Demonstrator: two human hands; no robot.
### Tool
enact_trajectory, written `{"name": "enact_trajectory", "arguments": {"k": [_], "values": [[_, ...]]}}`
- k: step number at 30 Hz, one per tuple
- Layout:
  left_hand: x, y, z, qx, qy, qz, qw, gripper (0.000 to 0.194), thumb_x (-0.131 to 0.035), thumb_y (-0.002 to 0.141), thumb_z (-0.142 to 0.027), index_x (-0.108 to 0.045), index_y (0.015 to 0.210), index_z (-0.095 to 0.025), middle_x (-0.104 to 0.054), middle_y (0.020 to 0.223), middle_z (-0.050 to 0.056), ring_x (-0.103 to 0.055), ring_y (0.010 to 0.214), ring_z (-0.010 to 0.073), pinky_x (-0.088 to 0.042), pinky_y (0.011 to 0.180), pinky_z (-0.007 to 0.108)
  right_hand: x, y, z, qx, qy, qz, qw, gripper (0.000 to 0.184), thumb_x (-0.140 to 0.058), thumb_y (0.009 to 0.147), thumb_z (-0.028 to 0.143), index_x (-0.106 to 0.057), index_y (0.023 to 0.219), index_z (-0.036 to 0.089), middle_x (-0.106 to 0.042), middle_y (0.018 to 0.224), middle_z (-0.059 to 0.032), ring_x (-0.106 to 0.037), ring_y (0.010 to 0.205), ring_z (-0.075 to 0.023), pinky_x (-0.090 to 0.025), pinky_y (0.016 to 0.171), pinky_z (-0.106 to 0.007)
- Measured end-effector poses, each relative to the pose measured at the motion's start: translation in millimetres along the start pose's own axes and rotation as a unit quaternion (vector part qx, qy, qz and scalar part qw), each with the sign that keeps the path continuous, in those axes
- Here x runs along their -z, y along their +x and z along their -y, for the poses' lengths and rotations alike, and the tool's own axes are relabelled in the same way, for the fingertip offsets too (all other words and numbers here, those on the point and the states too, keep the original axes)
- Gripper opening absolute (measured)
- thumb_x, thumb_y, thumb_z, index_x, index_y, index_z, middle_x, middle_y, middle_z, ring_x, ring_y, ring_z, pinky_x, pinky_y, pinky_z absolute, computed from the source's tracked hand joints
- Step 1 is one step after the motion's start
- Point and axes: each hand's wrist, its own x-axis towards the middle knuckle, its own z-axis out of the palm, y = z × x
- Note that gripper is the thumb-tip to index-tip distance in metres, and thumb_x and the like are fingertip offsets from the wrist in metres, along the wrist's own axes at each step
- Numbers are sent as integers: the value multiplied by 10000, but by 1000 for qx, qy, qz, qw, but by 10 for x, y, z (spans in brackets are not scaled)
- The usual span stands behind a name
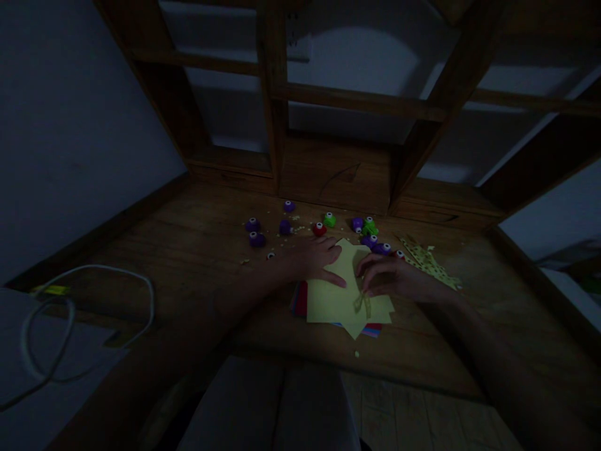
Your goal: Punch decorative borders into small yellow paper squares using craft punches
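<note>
A pile of yellow paper sheets [322,304], turned at different angles, lies on the wooden table over red and blue sheets [301,299]. My left hand [322,258] rests on the upper left of the yellow paper, its fingers spread. Over the right part of the sheets, my right hand [387,275] has its fingertips pinched together at a small yellow paper strip [364,305] that looks punched with holes. Beyond the hands stand small craft punches: several purple ones [256,239], green ones [329,220] and red ones [319,230]. The light is dim.
Yellow punched paper scraps [432,263] lie heaped at the right. Tiny paper bits [300,227] are scattered among the punches. A wooden shelf unit [333,169] with drawers stands along the back. At the left, a white cable [151,297] loops beside the table.
</note>
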Motion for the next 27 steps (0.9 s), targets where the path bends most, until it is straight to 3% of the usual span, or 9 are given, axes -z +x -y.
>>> {"name": "enact_trajectory", "arguments": {"k": [4,17,27], "values": [[11,-10,-7,6,-2,-4,1000,635,-453,741,-740,-545,934,-143,-547,1136,136,-498,1043,261,-372,873,326,32,-3,31,-2,0,2,1000,292,-668,789,392,-669,1027,222,-619,1074,-59,-570,1021,-199,-431,926,-359],[-76,-5,53,-2,-30,-20,999,653,-479,723,-742,-558,993,-153,-534,1180,132,-482,1077,271,-348,900,338,-33,17,-62,12,14,-24,1000,198,-688,769,402,-731,839,221,-605,1033,-61,-585,970,-195,-463,889,-347],[-20,-2,12,3,-9,-16,1000,629,-464,719,-757,-527,873,-150,-550,1051,114,-499,974,241,-364,811,302,47,-51,-52,1,7,16,1000,167,-687,777,370,-725,849,224,-570,1125,-57,-547,1053,-195,-432,944,-362]]}}
